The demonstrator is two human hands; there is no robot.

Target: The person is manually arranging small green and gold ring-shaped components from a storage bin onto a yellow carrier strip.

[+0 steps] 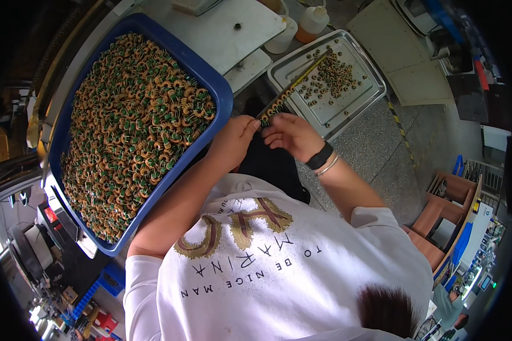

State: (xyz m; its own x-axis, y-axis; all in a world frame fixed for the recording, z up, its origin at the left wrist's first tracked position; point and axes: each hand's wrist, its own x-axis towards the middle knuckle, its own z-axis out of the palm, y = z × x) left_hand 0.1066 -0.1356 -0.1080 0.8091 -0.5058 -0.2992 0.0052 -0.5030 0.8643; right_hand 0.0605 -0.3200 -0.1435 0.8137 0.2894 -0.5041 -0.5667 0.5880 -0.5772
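- Both hands, left hand (233,136) and right hand (293,135), have fingers pinched shut on the near end of a coil-loaded rod (293,85).
- The rod's far end lies over the metal tray (370,71).
- A blue bin (219,91) of coils sits left.

The person is wearing a white short-sleeved T-shirt (279,267) carrying gold and dark red lettering on its printed side. A black wristband (320,156) and a thin silver bangle (327,165) are circling the right wrist, and both forearms are showing bare.
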